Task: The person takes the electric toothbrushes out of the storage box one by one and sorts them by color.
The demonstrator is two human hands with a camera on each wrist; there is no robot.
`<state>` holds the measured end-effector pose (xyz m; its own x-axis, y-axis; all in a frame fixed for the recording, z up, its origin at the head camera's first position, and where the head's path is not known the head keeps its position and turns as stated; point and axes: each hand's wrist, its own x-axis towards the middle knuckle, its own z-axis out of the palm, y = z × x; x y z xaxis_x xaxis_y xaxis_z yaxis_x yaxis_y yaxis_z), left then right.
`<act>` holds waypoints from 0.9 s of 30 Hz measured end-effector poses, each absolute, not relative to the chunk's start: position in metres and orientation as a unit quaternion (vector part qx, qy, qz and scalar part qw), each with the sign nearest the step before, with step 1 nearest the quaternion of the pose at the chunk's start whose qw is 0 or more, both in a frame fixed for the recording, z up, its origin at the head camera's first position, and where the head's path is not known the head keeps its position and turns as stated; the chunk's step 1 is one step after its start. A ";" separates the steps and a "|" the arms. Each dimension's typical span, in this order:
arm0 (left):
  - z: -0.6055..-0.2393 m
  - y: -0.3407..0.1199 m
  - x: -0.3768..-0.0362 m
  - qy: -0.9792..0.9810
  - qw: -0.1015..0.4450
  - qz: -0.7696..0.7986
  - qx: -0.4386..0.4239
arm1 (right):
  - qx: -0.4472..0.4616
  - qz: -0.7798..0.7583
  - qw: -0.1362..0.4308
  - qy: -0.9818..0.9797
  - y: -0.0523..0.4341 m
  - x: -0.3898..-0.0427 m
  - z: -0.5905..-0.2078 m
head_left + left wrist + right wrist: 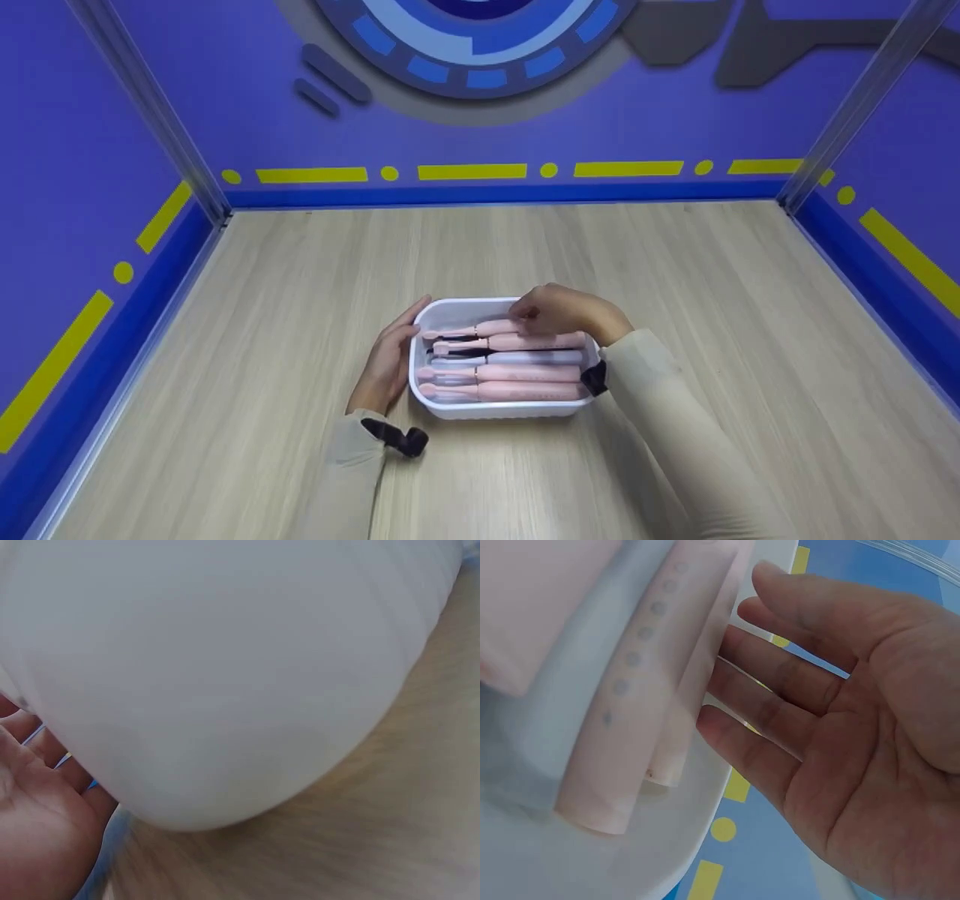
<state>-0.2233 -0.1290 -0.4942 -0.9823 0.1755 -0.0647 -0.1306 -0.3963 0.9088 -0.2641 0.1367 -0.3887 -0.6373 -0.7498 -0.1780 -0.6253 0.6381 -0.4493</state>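
A white plastic tray (495, 410) sits on the wooden table and holds several toothbrush handles lying side by side, most of them pink and one pale lavender (517, 358). My left hand (390, 354) lies flat against the tray's left wall with straight fingers. In the left wrist view the tray wall (225, 667) fills the frame and the left hand's palm (37, 825) shows beside it. My right hand (538, 311) hovers over the tray's far side. There the right hand's (840, 727) straight fingers touch the side of the rearmost pink handle (641, 675) without curling round it.
The wooden table top (675, 300) is boxed in by purple walls with yellow stripes at the back (472, 171) and on both sides. Metal posts stand at the two back corners. Black wrist straps (397, 437) sit at both cuffs.
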 end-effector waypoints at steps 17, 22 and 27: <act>-0.494 -0.129 -0.222 0.549 0.087 0.831 0.011 | -0.357 -0.109 0.190 0.908 0.129 -0.262 -0.390; -0.493 -0.129 -0.222 0.549 0.087 0.831 0.019 | -0.358 -0.095 0.177 0.912 0.125 -0.262 -0.392; -0.493 -0.130 -0.223 0.546 0.091 0.833 0.025 | -0.363 -0.086 0.177 0.911 0.124 -0.263 -0.394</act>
